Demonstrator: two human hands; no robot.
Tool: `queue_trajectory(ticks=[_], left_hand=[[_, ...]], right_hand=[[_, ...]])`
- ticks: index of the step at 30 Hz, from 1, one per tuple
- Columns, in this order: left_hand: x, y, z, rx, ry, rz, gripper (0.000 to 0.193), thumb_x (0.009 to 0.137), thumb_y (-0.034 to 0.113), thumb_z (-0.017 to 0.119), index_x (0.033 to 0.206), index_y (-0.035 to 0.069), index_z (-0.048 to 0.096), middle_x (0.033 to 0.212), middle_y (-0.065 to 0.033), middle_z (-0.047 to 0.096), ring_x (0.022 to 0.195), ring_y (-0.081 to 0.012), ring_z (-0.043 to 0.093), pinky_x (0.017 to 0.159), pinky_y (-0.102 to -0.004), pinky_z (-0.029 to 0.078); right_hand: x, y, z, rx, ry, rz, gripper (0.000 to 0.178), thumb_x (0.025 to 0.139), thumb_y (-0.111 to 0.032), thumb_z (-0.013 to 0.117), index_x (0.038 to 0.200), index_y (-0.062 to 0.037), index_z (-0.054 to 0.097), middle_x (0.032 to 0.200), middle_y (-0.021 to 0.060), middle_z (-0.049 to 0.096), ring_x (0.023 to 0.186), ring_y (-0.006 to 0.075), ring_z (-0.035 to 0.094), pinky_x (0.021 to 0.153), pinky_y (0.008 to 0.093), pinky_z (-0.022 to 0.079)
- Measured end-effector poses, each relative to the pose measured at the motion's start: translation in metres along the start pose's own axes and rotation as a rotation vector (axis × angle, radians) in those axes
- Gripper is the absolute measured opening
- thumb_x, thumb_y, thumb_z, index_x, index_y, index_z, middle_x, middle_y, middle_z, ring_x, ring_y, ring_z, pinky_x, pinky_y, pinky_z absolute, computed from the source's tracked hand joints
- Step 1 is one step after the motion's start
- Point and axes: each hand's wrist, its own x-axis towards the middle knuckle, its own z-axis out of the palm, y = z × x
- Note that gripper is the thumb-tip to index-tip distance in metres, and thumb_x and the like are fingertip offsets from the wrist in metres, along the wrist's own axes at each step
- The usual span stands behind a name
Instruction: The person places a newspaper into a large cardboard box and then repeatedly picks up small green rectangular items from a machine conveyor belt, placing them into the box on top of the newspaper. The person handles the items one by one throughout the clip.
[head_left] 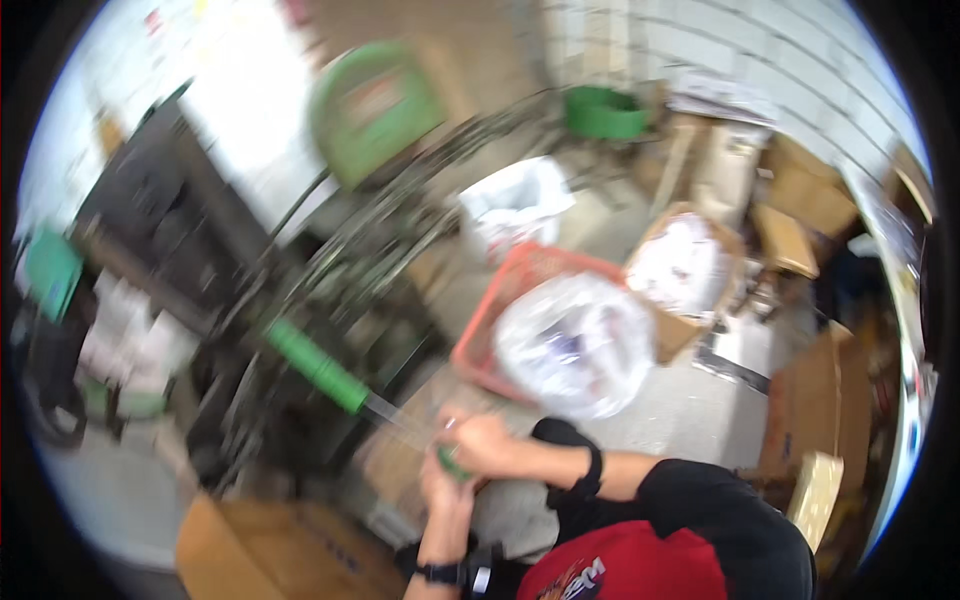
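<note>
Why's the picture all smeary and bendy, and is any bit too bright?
Head view: the green disc looks smeared, probably from movement; head view: lines on the block wall curve and the corners go black, from the fisheye lens; head view: a white patch at upper left is washed out.

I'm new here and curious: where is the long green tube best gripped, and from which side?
Probably around the middle of the long green tube, with the right hand coming from the person's side: it looks slim and straight, and its near end points toward that hand. Blur hides finer detail.
</note>
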Motion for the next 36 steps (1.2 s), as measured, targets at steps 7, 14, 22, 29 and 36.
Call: queue_trajectory(ticks=[7, 14, 22, 29, 36], left_hand=[[-0.067, -0.016, 0.029, 0.763, -0.173, -0.399, 0.026, 0.091, 0.024, 0.041, 0.089, 0.001, 0.053, 0.067, -0.0141, 0.059, 0.051, -0.0263, 0.059, 0.037, -0.0309, 0.046], [-0.166, 0.142, 0.026, 0.984, -0.082, 0.159, 0.017, 0.086, 0.019, 0.053, 0.088, 0.003, 0.056, 0.065, -0.0082, 0.057, 0.047, -0.0185, 0.057, 0.041, -0.0299, 0.049], [-0.25, 0.315, -0.115, 0.922, 0.681, 0.759, 0.027, 0.084, 0.03, 0.06, 0.084, 0.003, 0.059, 0.061, -0.002, 0.055, 0.044, -0.0104, 0.053, 0.033, -0.0209, 0.036], [-0.217, 0.299, -0.361, 0.603, 0.904, 0.675, 0.022, 0.078, 0.026, 0.068, 0.076, 0.004, 0.065, 0.062, -0.0031, 0.06, 0.046, -0.009, 0.053, 0.032, -0.0228, 0.036], [-0.074, 0.23, -0.532, 0.353, 0.981, 0.462, 0.011, 0.077, 0.009, 0.058, 0.082, 0.002, 0.066, 0.073, -0.009, 0.062, 0.062, -0.019, 0.059, 0.048, -0.0336, 0.05]], right_hand=[[-0.043, 0.097, 0.003, -0.221, 0.102, 0.3, 0.023, 0.072, -0.016, 0.055, 0.088, 0.0011, 0.058, 0.087, 0.0167, 0.06, 0.077, 0.0309, 0.061, 0.061, 0.0433, 0.048], [-0.031, 0.099, 0.098, -0.324, -0.155, 0.429, 0.019, 0.071, -0.018, 0.056, 0.081, -0.0034, 0.063, 0.083, 0.0163, 0.063, 0.074, 0.0308, 0.063, 0.062, 0.0418, 0.05], [-0.014, 0.104, 0.099, -0.485, -0.275, 0.538, 0.014, 0.071, -0.016, 0.062, 0.08, -0.0048, 0.064, 0.078, 0.0135, 0.062, 0.075, 0.0297, 0.06, 0.066, 0.0402, 0.047], [-0.025, 0.181, 0.132, -0.395, 0.046, 0.218, 0.014, 0.077, -0.005, 0.051, 0.087, 0.0002, 0.059, 0.083, 0.0183, 0.059, 0.076, 0.0343, 0.057, 0.067, 0.0413, 0.044], [-0.013, 0.133, 0.128, -0.462, -0.069, 0.118, 0.009, 0.067, 0.007, 0.047, 0.074, 0.0024, 0.043, 0.078, 0.0165, 0.042, 0.073, 0.0356, 0.044, 0.066, 0.0396, 0.038]])
